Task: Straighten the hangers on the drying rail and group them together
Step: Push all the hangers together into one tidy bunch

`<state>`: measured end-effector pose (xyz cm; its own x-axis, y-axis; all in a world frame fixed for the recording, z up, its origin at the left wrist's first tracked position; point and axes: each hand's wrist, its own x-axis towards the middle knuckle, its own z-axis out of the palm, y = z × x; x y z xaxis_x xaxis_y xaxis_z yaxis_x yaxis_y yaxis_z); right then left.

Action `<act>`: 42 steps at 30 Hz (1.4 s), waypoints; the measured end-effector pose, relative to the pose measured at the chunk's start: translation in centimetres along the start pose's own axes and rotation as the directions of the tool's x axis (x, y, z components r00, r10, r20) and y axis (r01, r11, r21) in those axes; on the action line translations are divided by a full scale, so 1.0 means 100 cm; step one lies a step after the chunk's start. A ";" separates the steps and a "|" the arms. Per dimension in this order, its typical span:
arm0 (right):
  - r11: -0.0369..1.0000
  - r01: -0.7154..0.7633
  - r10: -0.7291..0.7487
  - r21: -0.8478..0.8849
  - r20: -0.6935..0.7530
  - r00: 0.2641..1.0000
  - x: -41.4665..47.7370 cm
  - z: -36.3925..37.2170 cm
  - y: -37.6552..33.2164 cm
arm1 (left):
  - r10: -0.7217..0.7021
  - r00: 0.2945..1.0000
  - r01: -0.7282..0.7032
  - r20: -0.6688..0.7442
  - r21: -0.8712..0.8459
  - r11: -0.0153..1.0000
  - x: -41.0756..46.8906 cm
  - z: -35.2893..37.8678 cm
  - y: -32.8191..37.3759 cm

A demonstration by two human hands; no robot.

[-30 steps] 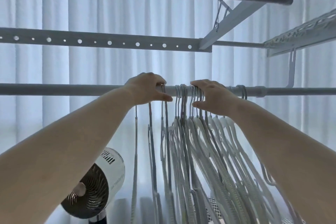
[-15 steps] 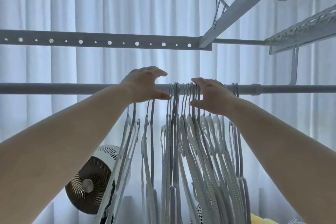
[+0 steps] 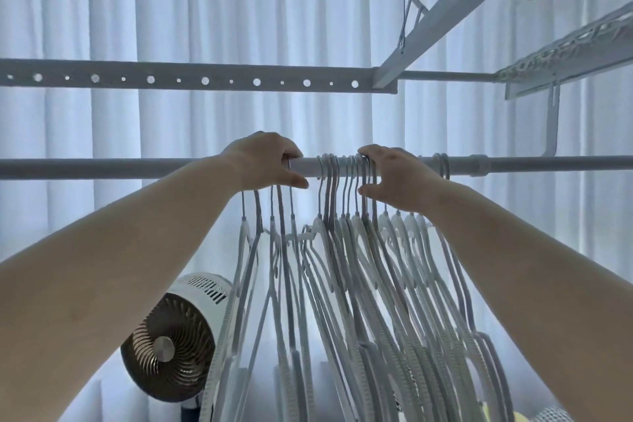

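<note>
A grey drying rail (image 3: 102,168) runs across the view at hand height. Several pale hangers (image 3: 346,250) hang from it, their hooks bunched between my two hands. My left hand (image 3: 263,161) curls its fingers over the rail, thumb underneath, with a few hanger hooks under it. My right hand (image 3: 397,178) wraps the rail at the right side of the bunch, covering more hooks, its thumb against the hanger necks. Two more hooks (image 3: 442,164) sit on the rail just right of that hand. The hanger bodies slant down to the right.
Two perforated rack bars (image 3: 205,79) cross above the rail, with a wire shelf (image 3: 565,55) at upper right. A round fan (image 3: 171,343) stands low at left, beside the hangers. White curtains (image 3: 171,27) fill the background.
My left hand's lifted fingers have come down and curled over the rail. A short gap of bare rail now shows between it and the middle bunch. The hanger bodies have swung rightward.
</note>
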<state>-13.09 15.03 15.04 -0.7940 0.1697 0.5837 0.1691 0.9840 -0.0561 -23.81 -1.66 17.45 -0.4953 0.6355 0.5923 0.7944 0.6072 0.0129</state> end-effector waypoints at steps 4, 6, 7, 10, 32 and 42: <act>1.000 -0.009 0.009 0.002 0.011 1.000 0.000 0.000 0.003 | -0.023 1.000 0.022 -0.015 -0.057 0.998 -0.001 0.001 0.005; 1.000 -0.013 0.013 -0.006 0.004 1.000 0.000 0.000 0.003 | 0.008 1.000 -0.008 0.007 -0.061 0.998 0.004 0.005 0.016; 1.000 -0.015 0.015 -0.005 -0.001 1.000 0.000 0.000 0.003 | 0.017 1.000 -0.016 0.023 -0.054 0.998 0.007 0.007 0.023; 1.000 -0.012 0.012 -0.001 -0.007 1.000 0.000 -0.001 0.004 | 0.017 0.999 -0.017 0.047 -0.013 1.000 0.013 0.011 0.035; 0.999 0.039 -0.038 0.006 -0.047 0.998 -0.002 0.001 0.004 | 0.031 0.994 -0.033 0.104 0.022 0.999 0.016 0.011 0.044; 0.997 0.053 -0.052 0.052 -0.030 0.998 -0.006 -0.002 0.009 | 0.000 0.996 0.001 0.084 -0.007 1.000 0.018 0.007 0.043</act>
<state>-12.35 15.81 14.83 -0.7837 0.1168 0.6101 0.0962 0.9931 -0.0667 -21.55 2.42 17.97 -0.5234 0.6731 0.5225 0.7965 0.6044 0.0192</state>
